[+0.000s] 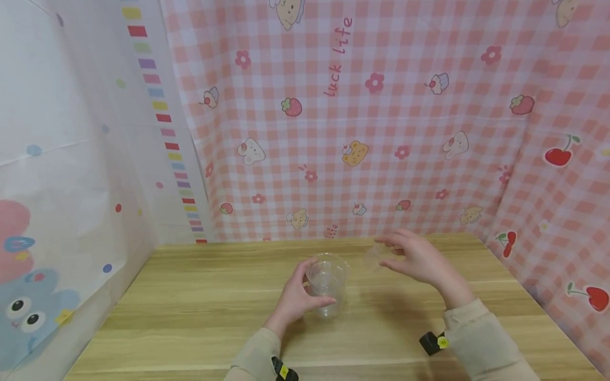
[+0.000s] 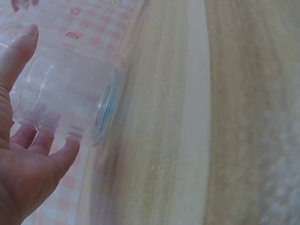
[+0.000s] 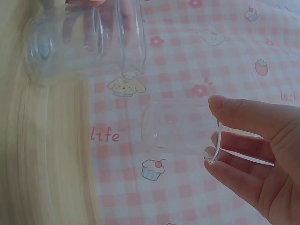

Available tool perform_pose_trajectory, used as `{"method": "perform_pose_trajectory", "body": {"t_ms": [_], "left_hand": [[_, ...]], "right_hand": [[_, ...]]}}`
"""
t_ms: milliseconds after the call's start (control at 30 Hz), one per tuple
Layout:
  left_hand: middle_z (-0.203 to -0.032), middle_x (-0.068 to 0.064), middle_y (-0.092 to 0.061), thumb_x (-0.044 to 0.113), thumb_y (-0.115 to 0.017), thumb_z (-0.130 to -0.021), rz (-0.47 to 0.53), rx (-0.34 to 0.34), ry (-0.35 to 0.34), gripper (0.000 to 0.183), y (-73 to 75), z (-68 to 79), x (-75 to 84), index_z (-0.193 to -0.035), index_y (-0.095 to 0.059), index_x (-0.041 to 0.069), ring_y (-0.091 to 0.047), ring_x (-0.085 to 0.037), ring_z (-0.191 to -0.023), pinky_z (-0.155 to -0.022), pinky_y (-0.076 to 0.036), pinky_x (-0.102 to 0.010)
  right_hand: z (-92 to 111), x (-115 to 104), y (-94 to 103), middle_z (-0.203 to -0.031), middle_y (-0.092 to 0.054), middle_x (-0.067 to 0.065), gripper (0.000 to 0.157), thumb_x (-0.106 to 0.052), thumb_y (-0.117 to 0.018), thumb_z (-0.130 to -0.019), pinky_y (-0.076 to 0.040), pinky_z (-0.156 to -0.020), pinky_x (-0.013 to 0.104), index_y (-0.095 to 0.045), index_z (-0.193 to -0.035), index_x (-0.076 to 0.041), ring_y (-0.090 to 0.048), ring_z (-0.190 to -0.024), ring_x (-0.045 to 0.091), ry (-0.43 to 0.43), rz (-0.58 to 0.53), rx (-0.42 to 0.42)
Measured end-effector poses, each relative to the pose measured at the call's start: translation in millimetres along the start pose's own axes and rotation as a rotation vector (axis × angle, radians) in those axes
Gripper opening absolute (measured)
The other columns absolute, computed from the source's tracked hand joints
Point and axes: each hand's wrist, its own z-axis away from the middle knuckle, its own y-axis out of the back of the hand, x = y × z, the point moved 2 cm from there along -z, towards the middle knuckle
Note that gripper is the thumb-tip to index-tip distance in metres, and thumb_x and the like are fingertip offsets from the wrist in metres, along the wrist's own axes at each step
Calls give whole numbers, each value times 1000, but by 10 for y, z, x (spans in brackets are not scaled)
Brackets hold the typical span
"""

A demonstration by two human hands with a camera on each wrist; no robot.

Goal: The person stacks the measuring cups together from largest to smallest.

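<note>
My left hand [image 1: 296,297] grips a large clear plastic cup [image 1: 337,283] from its left side, thumb and fingers around the wall. The mouth faces up, and a smaller round outline shows inside it. In the left wrist view the base of the large cup [image 2: 104,110] is close over the wooden tabletop. To the right, my right hand [image 1: 421,258] pinches a smaller clear cup [image 3: 180,125] at its rim between thumb and fingers. This small cup is raised off the table, apart from the large one, and hard to make out in the head view.
The wooden table [image 1: 190,317] ends at a pink checked cloth [image 1: 324,190] hanging behind it. More printed cloth [image 1: 562,211] hangs along the right edge, and a white dotted sheet [image 1: 114,174] on the left. A black wrist camera [image 1: 431,343] sits by the right sleeve.
</note>
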Motion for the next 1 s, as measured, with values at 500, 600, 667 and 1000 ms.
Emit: {"method": "perform_pose_trajectory", "body": {"t_ms": [500,600,667,1000], "left_hand": [[-142,-11,-49,23,-94,-67,-24,3,0,97,3,-9,-23,-146,-39,14,-52,-34,-124,-101,-46,-50],[-142,-10,-49,24,-94,-67,-29,4,4,97,5,-7,-24,-146,-39,15,-52,-33,-124,-101,-46,-49],[-143,-9,-49,24,-94,-67,-29,4,6,97,5,-7,-21,-146,-39,16,-52,-33,-124,-101,-46,-49],[-143,-10,-49,23,-93,-68,-21,-1,2,96,7,-7,-20,-146,-39,16,-52,-33,-125,-101,-46,-49]], "right_hand": [[-126,-132,17,-119,-66,11,44,-11,-82,-82,-57,-84,38,-67,-123,-4,-64,-106,28,63,-8,36],[-156,-177,19,-119,-65,11,44,-12,-82,-82,-58,-84,37,-67,-122,-4,-64,-106,28,73,-11,38],[-176,-208,19,-120,-65,12,44,-12,-82,-82,-57,-84,37,-67,-122,-4,-64,-106,28,77,-19,37],[-268,-327,-21,-124,-64,13,47,-10,-82,-81,-57,-86,35,-66,-124,-3,-63,-108,28,114,-75,31]]}}
